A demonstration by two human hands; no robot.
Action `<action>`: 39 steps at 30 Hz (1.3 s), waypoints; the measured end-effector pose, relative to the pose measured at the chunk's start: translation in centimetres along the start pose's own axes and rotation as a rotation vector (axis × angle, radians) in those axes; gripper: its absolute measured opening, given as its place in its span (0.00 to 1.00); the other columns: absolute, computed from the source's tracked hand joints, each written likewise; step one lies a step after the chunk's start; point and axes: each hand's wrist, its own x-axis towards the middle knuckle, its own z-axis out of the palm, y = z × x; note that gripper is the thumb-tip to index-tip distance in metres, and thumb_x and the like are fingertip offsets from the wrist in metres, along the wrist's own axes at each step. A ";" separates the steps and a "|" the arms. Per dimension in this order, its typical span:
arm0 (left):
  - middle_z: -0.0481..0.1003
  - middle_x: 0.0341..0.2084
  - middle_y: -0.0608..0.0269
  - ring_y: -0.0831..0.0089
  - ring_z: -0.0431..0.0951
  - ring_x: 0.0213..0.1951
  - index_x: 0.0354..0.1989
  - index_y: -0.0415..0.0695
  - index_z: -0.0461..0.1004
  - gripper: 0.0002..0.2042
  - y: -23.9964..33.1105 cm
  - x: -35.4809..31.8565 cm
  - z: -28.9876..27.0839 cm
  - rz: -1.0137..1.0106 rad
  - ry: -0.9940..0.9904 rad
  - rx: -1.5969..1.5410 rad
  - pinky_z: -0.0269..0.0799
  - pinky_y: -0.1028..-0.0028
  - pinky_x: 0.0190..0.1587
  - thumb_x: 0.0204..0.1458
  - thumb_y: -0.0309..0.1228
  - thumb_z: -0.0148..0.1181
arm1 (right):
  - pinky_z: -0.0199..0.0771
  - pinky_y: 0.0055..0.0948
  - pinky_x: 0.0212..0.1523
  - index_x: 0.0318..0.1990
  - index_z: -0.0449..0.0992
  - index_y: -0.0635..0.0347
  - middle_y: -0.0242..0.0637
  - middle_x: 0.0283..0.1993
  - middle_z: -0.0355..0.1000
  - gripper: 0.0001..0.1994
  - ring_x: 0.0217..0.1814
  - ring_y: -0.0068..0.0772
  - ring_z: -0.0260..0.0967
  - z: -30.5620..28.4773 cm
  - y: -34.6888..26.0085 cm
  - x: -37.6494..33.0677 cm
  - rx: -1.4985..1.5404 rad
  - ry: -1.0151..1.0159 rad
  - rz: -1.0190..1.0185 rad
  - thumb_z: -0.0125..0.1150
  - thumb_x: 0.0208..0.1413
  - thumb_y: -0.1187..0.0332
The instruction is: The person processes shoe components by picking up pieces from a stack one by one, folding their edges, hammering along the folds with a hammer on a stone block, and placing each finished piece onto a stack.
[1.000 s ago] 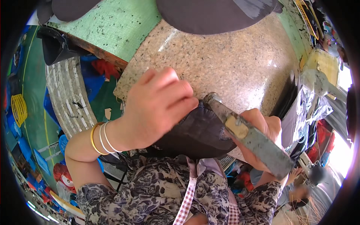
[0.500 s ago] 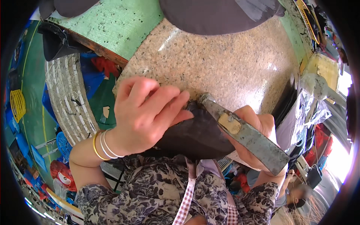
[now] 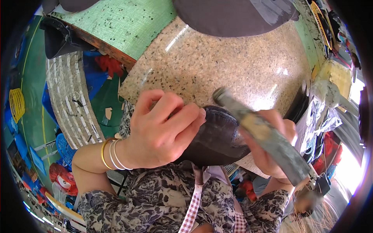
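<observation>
My right hand [image 3: 268,143] grips a metal hammer [image 3: 272,141], slightly smeared by motion. Its narrow round face is raised above the near edge of the speckled stone slab [image 3: 217,62]. Under it lies a dark brown leather-like piece [image 3: 210,136] with a stitched, folded edge, reaching from the slab's edge down toward my lap. My left hand [image 3: 167,128] is closed, its fingers curled and pinching the piece's left edge. What the fingertips hold is partly hidden behind them.
Across the slab's far side lies a large dark rounded piece [image 3: 233,17]. A green, dark-spotted tabletop [image 3: 120,27] adjoins at the left, with a dark pouch-like piece [image 3: 58,39] at its corner. A striped grey board [image 3: 72,97] stands left. Clear plastic [image 3: 326,112] hangs at the right.
The hammer head has lifted off the leather-like piece and shifted slightly right. My left hand has moved a little right and nearer me. More of the piece's stitched edge shows.
</observation>
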 end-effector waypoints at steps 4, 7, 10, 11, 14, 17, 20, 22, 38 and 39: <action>0.72 0.27 0.68 0.70 0.68 0.27 0.29 0.41 0.79 0.16 0.5 -0.1 -0.5 -0.008 -0.017 0.001 0.62 0.68 0.33 0.25 0.28 0.59 | 0.66 0.33 0.23 0.32 0.74 0.56 0.38 0.20 0.70 0.11 0.21 0.35 0.67 0.3 -0.4 -0.2 0.051 0.256 0.039 0.69 0.41 0.66; 0.72 0.27 0.67 0.70 0.68 0.27 0.29 0.39 0.79 0.16 0.5 0.2 -0.4 0.001 -0.048 -0.029 0.62 0.68 0.33 0.24 0.28 0.60 | 0.67 0.24 0.24 0.32 0.74 0.56 0.33 0.21 0.70 0.09 0.24 0.28 0.69 1.0 1.3 0.8 0.299 0.123 -0.092 0.68 0.43 0.69; 0.73 0.28 0.67 0.70 0.68 0.27 0.29 0.38 0.78 0.17 0.9 -0.2 -0.2 0.006 -0.057 -0.015 0.63 0.68 0.34 0.24 0.28 0.61 | 0.68 0.32 0.16 0.37 0.68 0.62 0.40 0.20 0.68 0.12 0.17 0.38 0.70 1.2 0.7 0.8 0.056 -0.353 0.271 0.61 0.45 0.69; 0.73 0.28 0.67 0.71 0.68 0.27 0.30 0.38 0.79 0.17 0.9 -0.1 -0.3 0.009 -0.067 -0.006 0.63 0.68 0.35 0.26 0.29 0.62 | 0.63 0.30 0.27 0.29 0.73 0.56 0.36 0.26 0.67 0.05 0.26 0.38 0.64 0.9 0.9 -0.7 0.032 0.018 -0.123 0.64 0.45 0.71; 0.72 0.29 0.67 0.71 0.67 0.28 0.31 0.41 0.79 0.16 0.0 -0.6 0.3 0.038 -0.009 -0.063 0.64 0.68 0.36 0.28 0.32 0.65 | 0.60 0.34 0.26 0.28 0.73 0.57 0.35 0.27 0.67 0.05 0.24 0.40 0.60 0.5 1.8 -0.2 0.053 -0.060 -0.078 0.64 0.45 0.70; 0.70 0.30 0.68 0.70 0.67 0.29 0.34 0.45 0.78 0.18 0.7 -2.1 -0.1 0.004 -0.089 -0.102 0.63 0.68 0.37 0.30 0.37 0.67 | 0.62 0.35 0.23 0.30 0.74 0.58 0.35 0.26 0.67 0.06 0.22 0.41 0.62 0.9 2.3 -0.2 0.185 0.106 -0.141 0.64 0.45 0.70; 0.67 0.28 0.69 0.69 0.66 0.31 0.36 0.47 0.78 0.21 0.6 -2.1 0.0 0.021 -0.067 -0.064 0.62 0.67 0.37 0.29 0.39 0.67 | 0.64 0.34 0.23 0.32 0.74 0.59 0.37 0.26 0.67 0.07 0.21 0.41 0.64 1.0 -0.2 -0.5 0.187 0.450 -0.010 0.64 0.44 0.71; 0.66 0.27 0.70 0.69 0.65 0.31 0.38 0.48 0.78 0.21 0.5 -2.1 -0.1 0.045 -0.084 -0.063 0.62 0.67 0.36 0.30 0.39 0.67 | 0.64 0.34 0.22 0.33 0.75 0.58 0.38 0.27 0.68 0.07 0.21 0.41 0.63 0.0 0.7 0.5 0.006 -0.114 -0.253 0.64 0.44 0.71; 0.68 0.26 0.68 0.68 0.69 0.33 0.34 0.44 0.75 0.16 -1.3 -0.2 1.1 0.111 -0.071 -0.191 0.64 0.69 0.35 0.32 0.27 0.65 | 0.59 0.26 0.29 0.39 0.76 0.57 0.33 0.32 0.69 0.10 0.31 0.31 0.63 1.3 1.7 -0.8 -0.364 0.210 -0.328 0.64 0.46 0.73; 0.68 0.26 0.68 0.68 0.69 0.33 0.34 0.44 0.75 0.16 -1.6 0.0 1.3 0.120 -0.070 -0.191 0.64 0.69 0.35 0.32 0.27 0.65 | 0.60 0.27 0.29 0.39 0.76 0.58 0.33 0.33 0.69 0.11 0.31 0.32 0.63 1.3 1.9 -1.1 -0.132 0.290 -0.259 0.65 0.46 0.73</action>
